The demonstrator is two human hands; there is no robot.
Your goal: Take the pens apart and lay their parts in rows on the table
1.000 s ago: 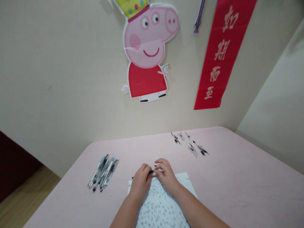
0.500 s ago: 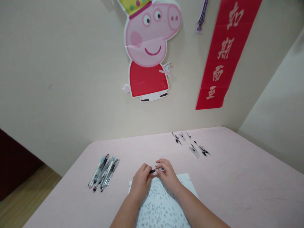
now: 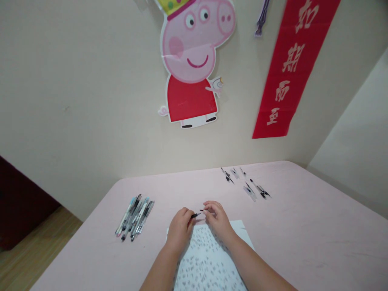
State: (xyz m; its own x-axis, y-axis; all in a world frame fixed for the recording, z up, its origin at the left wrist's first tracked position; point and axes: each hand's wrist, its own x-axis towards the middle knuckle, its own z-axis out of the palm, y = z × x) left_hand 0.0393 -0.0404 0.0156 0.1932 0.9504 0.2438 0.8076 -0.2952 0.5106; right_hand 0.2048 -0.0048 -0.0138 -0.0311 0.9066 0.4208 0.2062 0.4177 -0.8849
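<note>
A: Held pieces. First?
B: Black pen piece [image 3: 194, 216], slim, narrowing to a thin, paler tip. Rear end hidden in the left hand [image 3: 181, 227].
A: Pose?
B: Near level, slight slant, tip pointing toward the right hand [image 3: 217, 218]. Gripped in the fingers.
A: Second?
B: Small dark sliver [image 3: 201, 210], pinched in the right fingertips. Only a short end shows; too small to tell which part of a pen.
A: Joined?
B: No, separate. The sliver's free end sits close by the black piece's tip, a little farther from the wearer, narrow gap between.
</note>
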